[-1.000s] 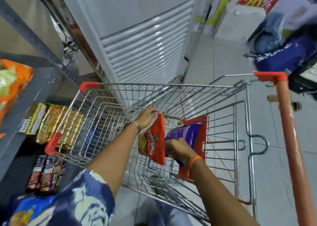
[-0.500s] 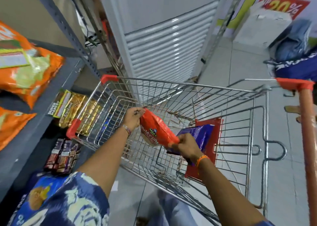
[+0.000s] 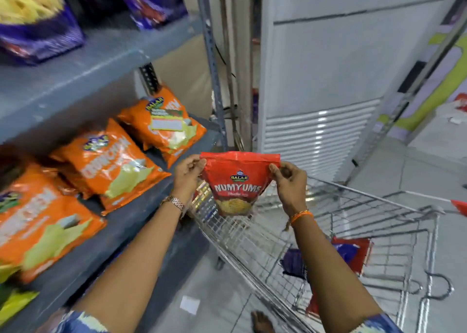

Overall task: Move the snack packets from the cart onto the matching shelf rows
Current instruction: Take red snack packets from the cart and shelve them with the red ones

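Both forearms reach forward, wrists raised. The left hand [image 3: 188, 174] pinches the top left corner of a red Numyums packet [image 3: 237, 183], and the right hand [image 3: 290, 181] pinches its top right corner, so the packet hangs upright between them, label facing the person, in the air above the near-left rim of the wire cart [image 3: 353, 231]. At four o'clock from the hands, down in the cart, a purple packet [image 3: 293, 262] and another red packet [image 3: 358, 251] lie together. At nine o'clock, orange packets [image 3: 111, 166] lie in a row on a grey shelf [image 3: 131, 221]; at eleven o'clock, purple packets [image 3: 38, 32] sit on the shelf above. At one o'clock stands a white louvred cabinet [image 3: 323, 80] on pale floor tiles [image 3: 417, 168].
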`<state>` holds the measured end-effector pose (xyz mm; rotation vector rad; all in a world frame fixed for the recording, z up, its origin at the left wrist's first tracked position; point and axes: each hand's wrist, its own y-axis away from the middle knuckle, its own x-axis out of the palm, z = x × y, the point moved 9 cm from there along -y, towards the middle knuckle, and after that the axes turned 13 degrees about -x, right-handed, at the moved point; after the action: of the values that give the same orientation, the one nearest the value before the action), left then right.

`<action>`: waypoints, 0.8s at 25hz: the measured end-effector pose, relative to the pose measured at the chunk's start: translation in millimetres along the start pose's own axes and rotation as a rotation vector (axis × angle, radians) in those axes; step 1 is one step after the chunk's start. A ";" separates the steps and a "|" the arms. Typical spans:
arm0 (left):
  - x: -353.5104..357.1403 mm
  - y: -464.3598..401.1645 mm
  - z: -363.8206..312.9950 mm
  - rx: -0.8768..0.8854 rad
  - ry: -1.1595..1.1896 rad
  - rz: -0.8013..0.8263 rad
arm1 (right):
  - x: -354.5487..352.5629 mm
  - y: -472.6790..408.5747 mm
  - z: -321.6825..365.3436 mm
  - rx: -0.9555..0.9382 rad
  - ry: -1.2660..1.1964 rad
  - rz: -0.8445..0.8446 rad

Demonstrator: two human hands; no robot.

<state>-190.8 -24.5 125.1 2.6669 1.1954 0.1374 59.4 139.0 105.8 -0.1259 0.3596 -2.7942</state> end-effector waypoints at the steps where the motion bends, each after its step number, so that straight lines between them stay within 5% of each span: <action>1: -17.3 11.5 -22.8 0.040 0.062 -0.030 | 17.1 -9.3 24.4 -0.036 -0.054 0.000; 10: -160.1 153.9 -228.4 0.467 0.395 -0.234 | 184.0 -31.9 257.6 -0.283 -0.546 0.251; 20: -346.8 343.8 -365.4 0.843 0.453 -0.669 | 366.2 71.1 478.8 -0.424 -0.865 0.642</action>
<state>-234.8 -448.3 561.6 2.7022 2.7260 0.1518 -204.5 -156.1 565.9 -1.0532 0.6101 -1.7785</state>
